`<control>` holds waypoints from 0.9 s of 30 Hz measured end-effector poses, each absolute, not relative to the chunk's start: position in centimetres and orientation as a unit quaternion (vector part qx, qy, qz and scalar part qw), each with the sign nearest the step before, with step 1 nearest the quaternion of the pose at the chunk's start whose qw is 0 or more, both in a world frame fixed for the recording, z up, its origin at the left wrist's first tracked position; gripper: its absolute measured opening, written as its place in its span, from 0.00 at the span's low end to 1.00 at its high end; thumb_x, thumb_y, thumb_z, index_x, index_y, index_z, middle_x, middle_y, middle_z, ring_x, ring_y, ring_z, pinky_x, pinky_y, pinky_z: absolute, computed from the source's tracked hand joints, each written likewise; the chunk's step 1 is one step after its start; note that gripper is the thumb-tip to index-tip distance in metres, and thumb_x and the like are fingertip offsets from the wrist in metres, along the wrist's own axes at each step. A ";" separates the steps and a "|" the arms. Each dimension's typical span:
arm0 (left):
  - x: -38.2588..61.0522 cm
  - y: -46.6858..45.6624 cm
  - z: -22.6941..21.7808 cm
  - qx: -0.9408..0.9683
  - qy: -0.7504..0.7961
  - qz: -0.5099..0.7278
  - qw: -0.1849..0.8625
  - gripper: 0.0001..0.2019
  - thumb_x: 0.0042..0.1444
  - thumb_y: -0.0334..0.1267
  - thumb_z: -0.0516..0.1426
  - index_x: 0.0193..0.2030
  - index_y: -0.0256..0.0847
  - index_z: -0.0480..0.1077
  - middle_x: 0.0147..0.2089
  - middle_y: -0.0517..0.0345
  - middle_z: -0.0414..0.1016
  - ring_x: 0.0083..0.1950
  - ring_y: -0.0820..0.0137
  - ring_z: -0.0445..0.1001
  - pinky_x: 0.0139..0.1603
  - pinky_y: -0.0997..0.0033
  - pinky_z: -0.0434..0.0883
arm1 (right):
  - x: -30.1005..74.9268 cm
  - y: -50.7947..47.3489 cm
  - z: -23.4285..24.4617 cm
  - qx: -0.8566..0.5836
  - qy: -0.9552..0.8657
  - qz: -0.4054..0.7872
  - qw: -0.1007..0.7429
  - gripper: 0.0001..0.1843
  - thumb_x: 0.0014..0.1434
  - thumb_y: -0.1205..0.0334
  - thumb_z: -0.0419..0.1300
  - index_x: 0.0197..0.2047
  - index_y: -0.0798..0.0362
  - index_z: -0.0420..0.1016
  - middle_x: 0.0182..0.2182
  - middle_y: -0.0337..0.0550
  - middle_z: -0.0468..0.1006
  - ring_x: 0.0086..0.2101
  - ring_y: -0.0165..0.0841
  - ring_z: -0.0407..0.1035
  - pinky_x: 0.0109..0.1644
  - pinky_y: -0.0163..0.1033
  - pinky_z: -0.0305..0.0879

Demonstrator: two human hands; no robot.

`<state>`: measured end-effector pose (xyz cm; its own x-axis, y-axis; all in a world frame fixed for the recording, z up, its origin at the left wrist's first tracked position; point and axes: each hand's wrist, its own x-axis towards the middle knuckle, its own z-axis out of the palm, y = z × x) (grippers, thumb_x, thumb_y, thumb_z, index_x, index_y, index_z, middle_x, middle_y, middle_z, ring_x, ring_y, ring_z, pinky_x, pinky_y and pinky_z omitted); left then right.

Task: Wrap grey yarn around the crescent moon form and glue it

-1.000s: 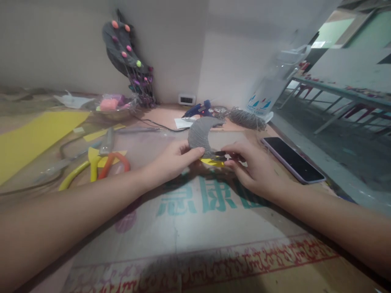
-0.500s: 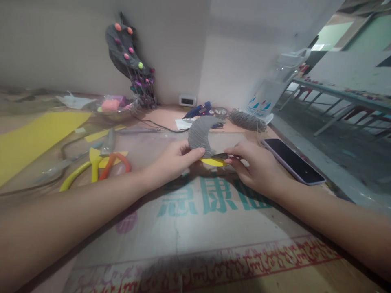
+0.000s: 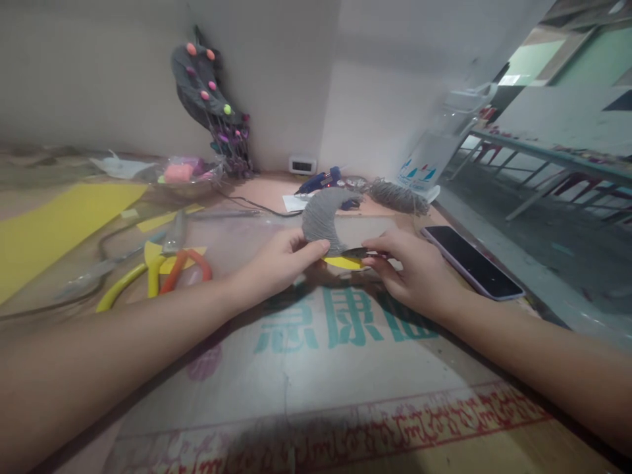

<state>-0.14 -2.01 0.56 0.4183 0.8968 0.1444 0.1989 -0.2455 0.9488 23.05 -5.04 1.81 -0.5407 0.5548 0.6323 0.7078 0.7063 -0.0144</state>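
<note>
A crescent wrapped in grey yarn point(image 3: 320, 220) stands tilted up above the cardboard. My left hand point(image 3: 291, 260) is closed on its lower left edge, thumb in front. Along the crescent's underside shows a strip of yellow card point(image 3: 344, 263). At the lower right, the thumb and forefinger of my right hand point(image 3: 407, 266) pinch a dark pointed piece point(image 3: 353, 252) that lies against the crescent and the yellow card. Whether this piece is a tool tip or the crescent's lower horn, I cannot tell. The remaining fingers of my right hand curl behind.
Pliers with yellow and orange handles point(image 3: 157, 270) lie left, near a yellow sheet point(image 3: 64, 224). Behind are a blue glue gun point(image 3: 320, 179), a grey yarn bundle point(image 3: 399, 196) and a clear bottle point(image 3: 434, 148). A phone point(image 3: 471, 260) lies right. A decorated grey crescent point(image 3: 202, 92) leans on the wall.
Both hands and the crescent stay almost where they were. The view has shifted very slightly; the grip of each hand looks the same.
</note>
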 end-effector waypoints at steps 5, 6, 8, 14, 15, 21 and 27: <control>-0.1 -2.0 0.5 0.684 0.373 0.376 0.502 0.15 0.55 0.49 0.57 0.33 0.37 0.71 0.29 0.58 0.75 0.29 0.72 0.72 0.30 0.74 0.68 | 23.0 -5.1 1.9 -0.372 -0.871 -0.112 0.301 0.08 0.63 0.62 0.54 0.40 0.56 0.72 0.29 0.48 0.76 0.30 0.36 0.69 0.33 0.40 0.64; -0.1 -2.0 0.6 0.679 0.369 0.375 0.512 0.15 0.55 0.49 0.57 0.34 0.37 0.71 0.29 0.58 0.75 0.29 0.72 0.72 0.31 0.73 0.68 | 22.9 -5.1 1.9 -0.372 -0.872 -0.109 0.300 0.08 0.63 0.62 0.54 0.39 0.56 0.72 0.30 0.48 0.76 0.30 0.36 0.69 0.33 0.40 0.64; -0.1 -2.1 0.8 0.668 0.360 0.370 0.537 0.14 0.55 0.48 0.57 0.33 0.37 0.71 0.28 0.59 0.74 0.28 0.72 0.72 0.30 0.74 0.69 | 22.9 -5.1 1.9 -0.372 -0.872 -0.102 0.300 0.07 0.63 0.63 0.55 0.39 0.56 0.72 0.30 0.48 0.75 0.31 0.36 0.69 0.34 0.40 0.64; -0.2 -2.0 0.7 0.640 0.345 0.357 0.586 0.14 0.55 0.47 0.58 0.34 0.36 0.72 0.30 0.56 0.76 0.30 0.71 0.74 0.34 0.72 0.71 | 22.9 -5.1 2.0 -0.365 -0.874 -0.080 0.310 0.07 0.63 0.63 0.55 0.40 0.56 0.71 0.31 0.48 0.76 0.31 0.36 0.69 0.34 0.40 0.65; -0.2 -2.0 0.6 0.638 0.340 0.356 0.593 0.14 0.55 0.47 0.58 0.34 0.36 0.73 0.30 0.55 0.76 0.31 0.71 0.74 0.35 0.71 0.71 | 22.9 -5.1 2.0 -0.365 -0.874 -0.078 0.311 0.07 0.63 0.63 0.55 0.40 0.55 0.71 0.31 0.47 0.76 0.31 0.36 0.69 0.34 0.39 0.65; -0.1 -1.8 0.2 0.618 0.318 0.356 0.625 0.14 0.54 0.47 0.59 0.36 0.36 0.72 0.31 0.55 0.76 0.31 0.70 0.74 0.34 0.71 0.71 | 23.1 -4.9 2.0 -0.351 -0.876 -0.053 0.327 0.05 0.62 0.64 0.55 0.40 0.54 0.70 0.29 0.44 0.74 0.28 0.32 0.67 0.30 0.36 0.63; -0.1 -1.9 0.5 0.612 0.320 0.348 0.634 0.14 0.54 0.47 0.59 0.35 0.35 0.72 0.30 0.55 0.76 0.30 0.71 0.74 0.34 0.71 0.71 | 23.2 -4.7 1.8 -0.351 -0.871 -0.039 0.341 0.06 0.61 0.65 0.56 0.41 0.56 0.70 0.29 0.44 0.75 0.28 0.31 0.67 0.30 0.36 0.63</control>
<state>-0.08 -1.91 0.49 0.5532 0.8328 0.0192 -0.0491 0.0095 0.9987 23.24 -4.68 1.75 -0.5208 0.5854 0.6214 0.6391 0.7499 -0.1708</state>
